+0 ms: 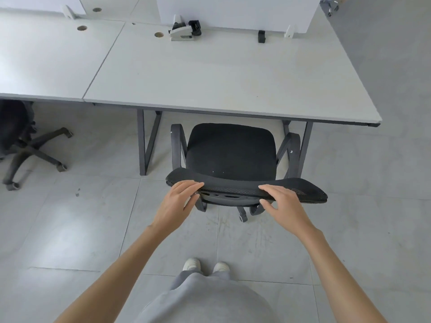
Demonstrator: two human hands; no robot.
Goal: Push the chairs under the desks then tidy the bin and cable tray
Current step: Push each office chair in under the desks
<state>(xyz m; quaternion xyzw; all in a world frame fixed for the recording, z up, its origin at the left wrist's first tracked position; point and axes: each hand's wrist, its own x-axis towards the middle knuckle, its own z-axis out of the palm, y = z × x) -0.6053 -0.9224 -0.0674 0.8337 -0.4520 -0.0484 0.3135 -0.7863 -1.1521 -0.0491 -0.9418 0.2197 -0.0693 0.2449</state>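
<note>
Black mesh chair [231,152] stands at the desk's [221,73] front edge, seat still exposed. Left hand [177,201] and right hand [282,201] loosely grip its backrest. Risk: armrests striking the desk legs under an off-centre push.

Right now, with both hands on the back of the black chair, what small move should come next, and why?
Probably a short, straight push forward. The left hand and right hand rest on the top of the black office chair's backrest, but its seat is almost wholly out from under the grey desk. The chair sits between the desk legs, so it should roll in without turning.
</note>
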